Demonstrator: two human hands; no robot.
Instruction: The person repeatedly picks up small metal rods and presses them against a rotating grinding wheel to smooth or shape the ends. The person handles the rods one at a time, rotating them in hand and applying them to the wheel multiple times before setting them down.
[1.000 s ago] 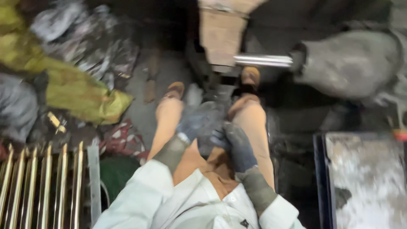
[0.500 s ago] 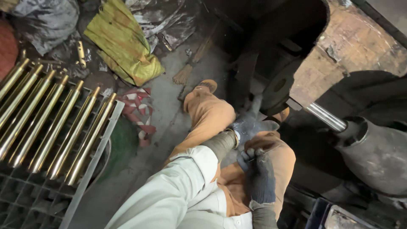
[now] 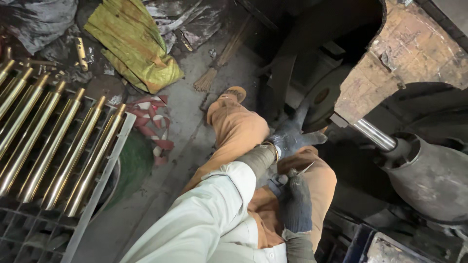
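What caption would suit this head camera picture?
Seated worker's gloved left hand reaches toward a dark machine; gloved right hand rests on lap beside brass rods.

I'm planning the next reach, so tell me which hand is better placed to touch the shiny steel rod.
Left. The left gloved hand is stretched out with open grip near the shiny steel rod; the right gloved hand sits back over the lap, closed on a small thin metal piece.

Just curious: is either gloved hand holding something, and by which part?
The right hand pinches a thin metal piece by its lower end; the left hand holds nothing visible.
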